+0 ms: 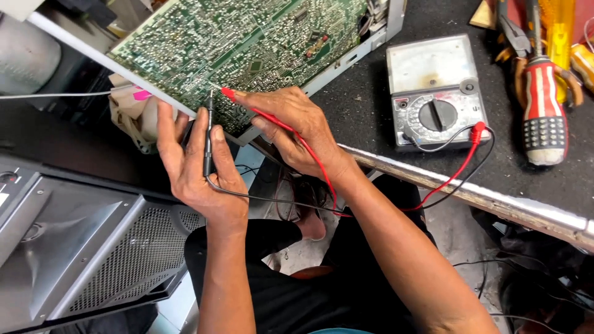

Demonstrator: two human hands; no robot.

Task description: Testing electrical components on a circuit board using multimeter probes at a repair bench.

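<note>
Your left hand [195,164] pinches the thin black probe [208,139] between thumb and fingers, and your right hand [297,127] is closed around the red probe [230,94], both tips touching the green circuit board [235,43] that leans up at the edge of the bench. The probes look light and stiff, so hold them by the plastic, like a pencil. The board looks thin and easy to hurt, so press softly; the meter [435,93] sits near your right hand.
</note>
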